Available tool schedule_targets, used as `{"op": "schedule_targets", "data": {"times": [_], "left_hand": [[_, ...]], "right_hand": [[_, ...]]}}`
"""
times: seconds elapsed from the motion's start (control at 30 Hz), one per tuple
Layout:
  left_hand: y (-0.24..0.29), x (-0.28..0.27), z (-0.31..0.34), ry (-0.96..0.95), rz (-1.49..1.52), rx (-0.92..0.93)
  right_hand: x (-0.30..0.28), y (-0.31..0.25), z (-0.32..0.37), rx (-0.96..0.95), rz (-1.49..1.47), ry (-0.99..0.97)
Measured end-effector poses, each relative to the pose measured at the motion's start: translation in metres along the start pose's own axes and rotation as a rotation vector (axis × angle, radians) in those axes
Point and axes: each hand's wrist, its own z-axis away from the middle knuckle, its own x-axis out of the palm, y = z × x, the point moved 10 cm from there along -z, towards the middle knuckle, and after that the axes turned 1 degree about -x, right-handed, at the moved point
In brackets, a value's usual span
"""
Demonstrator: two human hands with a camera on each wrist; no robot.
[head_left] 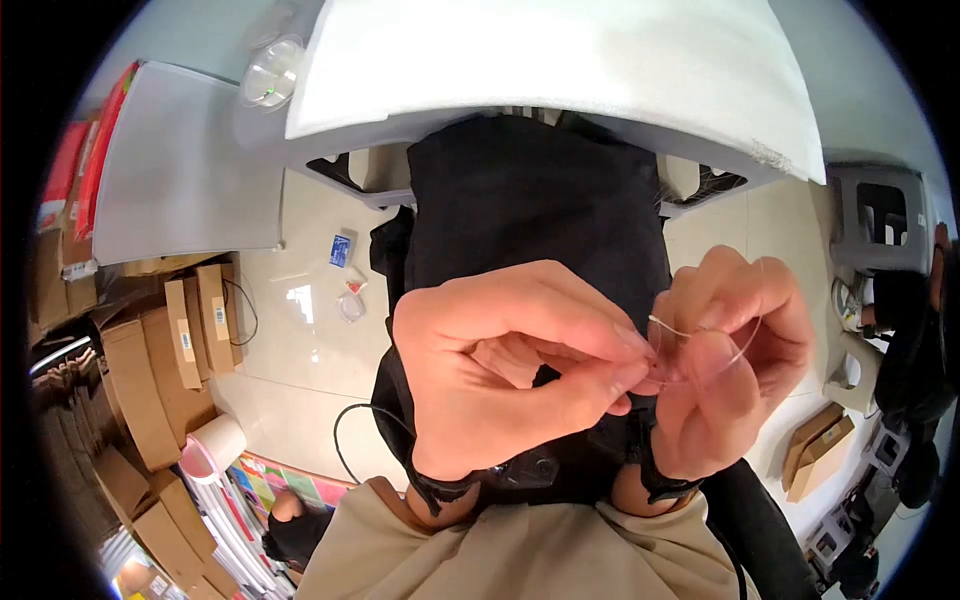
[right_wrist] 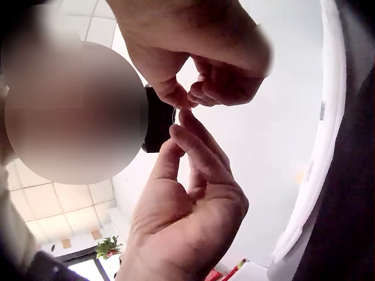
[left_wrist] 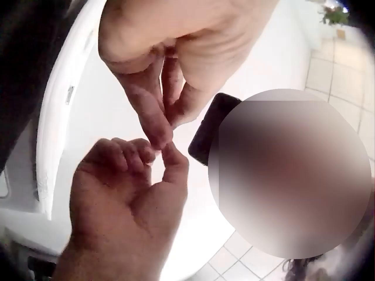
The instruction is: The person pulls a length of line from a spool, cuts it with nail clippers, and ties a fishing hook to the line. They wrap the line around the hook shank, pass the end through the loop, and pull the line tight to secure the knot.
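Both hands meet close together over the lap in the head view. My left hand [head_left: 500, 360] pinches a thin clear cord [head_left: 745, 347] between thumb and index finger. Facing it, my right hand [head_left: 735, 365] has its fingers curled and grips the same cord, which arcs out over the fingers. A short pale cord end [head_left: 664, 325] sticks out between the hands. Seen from the left wrist, the left hand [left_wrist: 187, 58] comes from above and its fingertips meet those of the right hand [left_wrist: 129, 199]. What lies inside the pinched fingertips is hidden.
A white-topped table [head_left: 560, 60] stands ahead, with black cloth [head_left: 530, 200] below its edge. Clear round containers [head_left: 272, 72] sit beside it. On the floor at left lie a small blue box [head_left: 340, 249] and cardboard boxes [head_left: 140, 390]. A grey stool [head_left: 880, 215] stands right.
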Motion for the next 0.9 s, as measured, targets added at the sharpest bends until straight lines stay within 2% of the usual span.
{"op": "schedule_targets", "data": {"times": [0.13, 0.23, 0.33, 0.43, 0.6, 0.7, 0.8, 0.83, 0.9], "left_hand": [[-0.005, 0.008, 0.009, 0.009, 0.160, -0.089], [-0.008, 0.018, 0.013, -0.037, 0.096, -0.105], [-0.017, 0.020, 0.017, -0.029, 0.324, -0.231], [-0.022, 0.016, 0.016, 0.022, 0.420, -0.246], [-0.018, -0.013, 0.008, 0.190, 0.137, -0.138], [-0.018, -0.031, 0.004, 0.303, 0.091, -0.127], [-0.016, -0.033, 0.000, 0.312, -0.081, -0.103], [-0.015, -0.033, -0.001, 0.317, -0.164, -0.101], [-0.013, -0.037, 0.001, 0.333, -0.109, -0.080]], "right_hand": [[0.000, -0.001, 0.007, 0.039, -0.071, -0.002], [0.002, -0.005, 0.009, 0.056, -0.096, -0.007], [0.000, -0.006, 0.010, 0.055, -0.069, -0.033], [0.000, -0.003, 0.008, 0.054, -0.010, -0.084], [-0.012, 0.012, 0.004, 0.271, 0.315, 0.088], [-0.025, 0.004, 0.003, 0.111, 0.398, 0.195], [-0.005, -0.002, -0.004, -0.032, 0.361, -0.067], [0.002, 0.001, -0.005, -0.041, 0.376, -0.130], [0.014, 0.006, -0.007, -0.013, 0.416, -0.215]]}}
